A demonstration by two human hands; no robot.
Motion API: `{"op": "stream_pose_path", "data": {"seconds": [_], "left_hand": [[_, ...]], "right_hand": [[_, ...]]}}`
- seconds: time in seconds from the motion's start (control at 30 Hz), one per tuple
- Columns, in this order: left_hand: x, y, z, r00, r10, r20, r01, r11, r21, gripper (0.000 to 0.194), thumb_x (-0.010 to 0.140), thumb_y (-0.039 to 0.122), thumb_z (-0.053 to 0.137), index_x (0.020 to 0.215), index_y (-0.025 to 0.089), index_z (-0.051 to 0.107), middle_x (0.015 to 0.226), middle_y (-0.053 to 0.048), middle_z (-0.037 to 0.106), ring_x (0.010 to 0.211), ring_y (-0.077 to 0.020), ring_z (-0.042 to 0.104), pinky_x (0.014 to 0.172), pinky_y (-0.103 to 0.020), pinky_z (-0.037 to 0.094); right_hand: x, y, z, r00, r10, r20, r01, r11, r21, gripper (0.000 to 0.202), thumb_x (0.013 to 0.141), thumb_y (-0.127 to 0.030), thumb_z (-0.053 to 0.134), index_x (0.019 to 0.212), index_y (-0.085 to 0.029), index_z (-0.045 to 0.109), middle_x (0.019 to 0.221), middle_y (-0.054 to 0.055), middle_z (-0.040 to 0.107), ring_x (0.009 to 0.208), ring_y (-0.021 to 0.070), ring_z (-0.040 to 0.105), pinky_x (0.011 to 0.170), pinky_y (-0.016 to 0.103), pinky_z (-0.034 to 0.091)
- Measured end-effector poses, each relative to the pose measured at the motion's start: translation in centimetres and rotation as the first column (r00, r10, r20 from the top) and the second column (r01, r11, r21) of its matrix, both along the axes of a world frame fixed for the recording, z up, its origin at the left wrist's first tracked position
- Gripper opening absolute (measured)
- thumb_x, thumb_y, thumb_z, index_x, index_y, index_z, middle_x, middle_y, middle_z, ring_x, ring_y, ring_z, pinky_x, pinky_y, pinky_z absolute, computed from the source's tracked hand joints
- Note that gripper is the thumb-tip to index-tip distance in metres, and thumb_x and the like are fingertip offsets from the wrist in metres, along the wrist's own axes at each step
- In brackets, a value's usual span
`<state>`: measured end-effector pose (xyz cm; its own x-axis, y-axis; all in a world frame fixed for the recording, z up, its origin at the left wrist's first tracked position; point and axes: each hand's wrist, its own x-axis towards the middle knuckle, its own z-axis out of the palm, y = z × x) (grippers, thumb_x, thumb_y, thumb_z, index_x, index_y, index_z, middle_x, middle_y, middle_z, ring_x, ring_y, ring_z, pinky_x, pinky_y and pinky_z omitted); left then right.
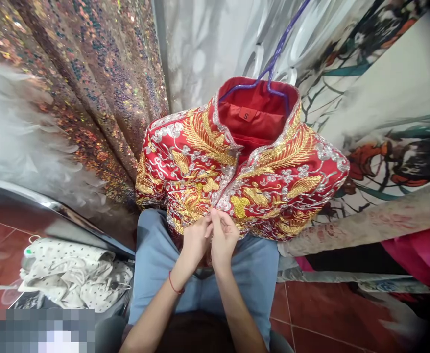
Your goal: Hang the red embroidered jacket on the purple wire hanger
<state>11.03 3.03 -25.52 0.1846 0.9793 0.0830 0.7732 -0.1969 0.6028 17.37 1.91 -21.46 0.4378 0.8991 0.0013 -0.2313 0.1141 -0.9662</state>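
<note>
In front of me hangs a red jacket (259,196) with gold and silver embroidery and a stand-up collar. A purple hanger (274,63) runs through its neck, where a red label (247,114) reads "S". My left hand (196,238), with a red cord at the wrist, pinches the jacket's front edge below the chest. Right beside it, my right hand (224,238) has thumb and fingers closed on the same front opening. The front lies together above my fingers and parts toward the collar. Whatever fastening lies between my fingertips is hidden.
A sequinned cloth (101,73) and white feathery material (35,127) hang at the left. Spotted cream fabric (71,272) lies piled at the lower left. Flower-patterned garments (376,147) hang close on the right. Red tiles (321,309) cover the floor.
</note>
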Motion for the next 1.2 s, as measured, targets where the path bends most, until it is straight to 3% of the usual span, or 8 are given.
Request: {"op": "stream_pose_path", "data": {"seconds": [0.13, 0.27, 0.43, 0.53, 0.63, 0.87, 1.1, 1.2], "left_hand": [[0.6, -0.5, -0.9, 0.999, -0.051, -0.003, 0.051, 0.998, 0.028, 0.026, 0.094, 0.025, 0.048, 0.108, 0.02, 0.07, 0.093, -0.011, 0.073, 0.067, -0.0194, 0.062, 0.058, -0.027, 0.034], [0.4, -0.3, -0.7, 0.992, -0.075, -0.099, 0.079, 0.996, 0.033, 0.03, 0.097, 0.031, 0.043, 0.103, 0.019, 0.07, 0.081, -0.01, 0.07, 0.063, -0.0188, 0.061, 0.056, -0.028, 0.031], [-0.4, 1.9, 3.0, 0.999, -0.013, 0.033, 0.006, 0.978, 0.209, 0.028, 0.089, 0.04, 0.056, 0.072, 0.019, 0.061, 0.063, -0.002, 0.061, 0.057, -0.0136, 0.054, 0.057, -0.024, 0.029], [-0.2, 3.7, 5.7, 0.989, 0.006, 0.15, -0.067, 0.91, 0.409, 0.023, 0.09, 0.035, 0.055, 0.075, 0.018, 0.06, 0.067, -0.002, 0.061, 0.059, -0.012, 0.053, 0.059, -0.022, 0.03], [0.7, 4.9, 7.1, 0.983, -0.092, 0.159, 0.0, 0.866, 0.5, 0.023, 0.094, 0.03, 0.047, 0.083, 0.016, 0.061, 0.072, -0.003, 0.063, 0.058, -0.0113, 0.051, 0.057, -0.022, 0.029], [2.6, 4.0, 6.3, 0.99, -0.068, 0.123, 0.006, 0.895, 0.445, 0.027, 0.096, 0.019, 0.041, 0.104, 0.017, 0.067, 0.094, -0.008, 0.07, 0.067, -0.0131, 0.059, 0.055, -0.023, 0.029], [2.7, 2.9, 7.2, 1.0, 0.024, 0.016, -0.029, 0.917, 0.397, 0.028, 0.097, 0.026, 0.042, 0.094, 0.016, 0.067, 0.08, -0.007, 0.069, 0.062, -0.016, 0.062, 0.052, -0.026, 0.032], [1.8, 3.2, 7.4, 0.999, -0.024, 0.025, 0.011, 0.903, 0.43, 0.024, 0.096, 0.029, 0.046, 0.097, 0.016, 0.067, 0.083, -0.008, 0.07, 0.065, -0.0169, 0.064, 0.054, -0.027, 0.035]], "right_hand": [[0.2, -0.1, 2.7, 0.998, -0.044, 0.035, 0.041, 0.996, 0.073, 0.025, 0.085, -0.042, 0.066, 0.089, -0.018, 0.068, 0.067, -0.002, 0.064, 0.041, 0.0043, 0.046, 0.044, 0.019, 0.04], [1.0, 0.8, 5.2, 0.998, -0.006, 0.061, -0.002, 0.992, 0.129, 0.027, 0.085, -0.045, 0.064, 0.09, -0.018, 0.068, 0.073, 0.0, 0.066, 0.041, 0.0041, 0.048, 0.041, 0.019, 0.04], [2.0, 2.3, 5.9, 0.997, 0.054, 0.052, -0.061, 0.987, 0.149, 0.026, 0.084, -0.044, 0.065, 0.088, -0.018, 0.068, 0.07, -0.002, 0.064, 0.043, 0.0045, 0.05, 0.041, 0.018, 0.04], [2.3, 2.6, 5.6, 0.996, 0.087, 0.031, -0.092, 0.98, 0.177, 0.025, 0.083, -0.042, 0.066, 0.086, -0.017, 0.068, 0.065, -0.004, 0.059, 0.043, 0.0027, 0.046, 0.041, 0.017, 0.037], [2.3, 2.5, 5.6, 0.998, 0.064, -0.006, -0.062, 0.981, 0.182, 0.025, 0.083, -0.042, 0.067, 0.084, -0.017, 0.067, 0.059, -0.007, 0.049, 0.039, 0.0006, 0.034, 0.036, 0.016, 0.026], [2.3, 2.6, 7.5, 0.999, 0.003, 0.032, -0.011, 0.965, 0.262, 0.027, 0.086, -0.044, 0.064, 0.092, -0.018, 0.069, 0.066, -0.005, 0.056, 0.039, 0.0009, 0.039, 0.037, 0.018, 0.029], [1.4, 3.8, 10.4, 0.989, -0.066, 0.135, 0.02, 0.949, 0.314, 0.026, 0.089, -0.046, 0.06, 0.088, -0.02, 0.063, 0.07, -0.004, 0.059, 0.038, 0.0013, 0.035, 0.038, 0.02, 0.032], [1.2, 4.3, 10.8, 0.982, -0.073, 0.175, 0.011, 0.944, 0.329, 0.027, 0.091, -0.048, 0.056, 0.086, -0.021, 0.059, 0.071, -0.003, 0.06, 0.04, 0.003, 0.039, 0.039, 0.021, 0.033]]}}
